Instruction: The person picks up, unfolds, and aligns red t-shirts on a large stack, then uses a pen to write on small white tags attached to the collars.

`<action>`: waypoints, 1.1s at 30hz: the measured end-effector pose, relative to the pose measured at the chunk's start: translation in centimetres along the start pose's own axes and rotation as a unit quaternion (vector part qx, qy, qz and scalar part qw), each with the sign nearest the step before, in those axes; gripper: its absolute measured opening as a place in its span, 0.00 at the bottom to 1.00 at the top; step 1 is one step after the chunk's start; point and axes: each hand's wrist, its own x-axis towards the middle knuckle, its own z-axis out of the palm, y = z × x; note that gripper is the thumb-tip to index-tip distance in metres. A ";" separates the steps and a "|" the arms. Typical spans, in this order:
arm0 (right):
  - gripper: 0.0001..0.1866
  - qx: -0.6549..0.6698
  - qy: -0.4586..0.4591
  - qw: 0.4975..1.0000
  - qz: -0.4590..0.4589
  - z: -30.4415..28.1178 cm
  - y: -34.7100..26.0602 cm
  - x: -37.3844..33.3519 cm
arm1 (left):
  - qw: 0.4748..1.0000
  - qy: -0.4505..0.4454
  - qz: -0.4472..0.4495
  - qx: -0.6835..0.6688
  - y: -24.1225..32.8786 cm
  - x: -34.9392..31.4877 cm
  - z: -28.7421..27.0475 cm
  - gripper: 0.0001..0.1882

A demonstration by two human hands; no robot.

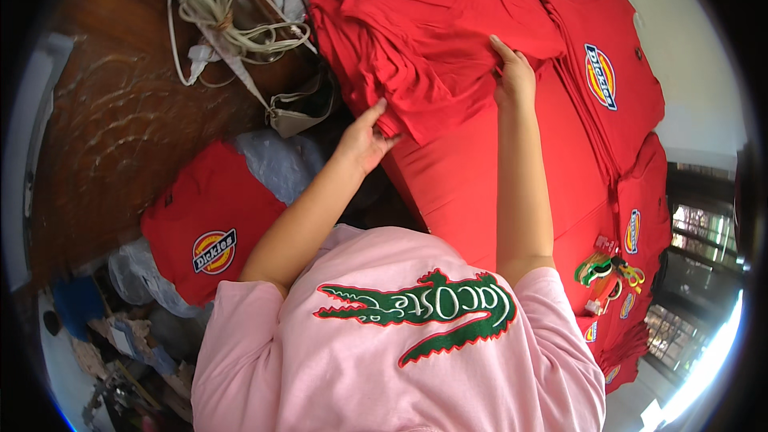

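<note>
A bunched red garment lies loosely folded over a smooth stretch of red fabric in front of me. My left hand grips its near left corner, thumb and forefinger on either side of the edge. At the right edge, my right hand holds the cloth with one finger stretched along the top; its other fingers are partly hidden. Beside it on the right lies a red folded garment with an oval badge.
White coiled cables and a grey pouch lie on the carved brown wood at the left. Another badged red garment rests on plastic bags nearer me. Scissors and small coloured items sit at the right.
</note>
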 end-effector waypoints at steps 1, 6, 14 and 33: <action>0.14 -0.017 -0.007 1.000 -0.008 0.1 -0.7 -0.1 | 0.999 -0.015 0.045 -0.001 0.7 0.2 1.2 0.24; 0.36 0.217 -0.068 0.969 0.093 -3.4 4.4 1.6 | 0.996 -0.045 0.078 0.020 4.7 1.8 7.4 0.24; 0.22 0.181 -0.068 0.965 0.178 -7.4 4.4 11.6 | 0.996 -0.053 0.006 0.073 2.2 1.4 4.2 0.22; 0.25 0.275 0.216 0.934 0.068 -25.3 14.8 -32.9 | 0.866 -0.200 0.042 0.457 -8.9 0.6 -1.3 0.53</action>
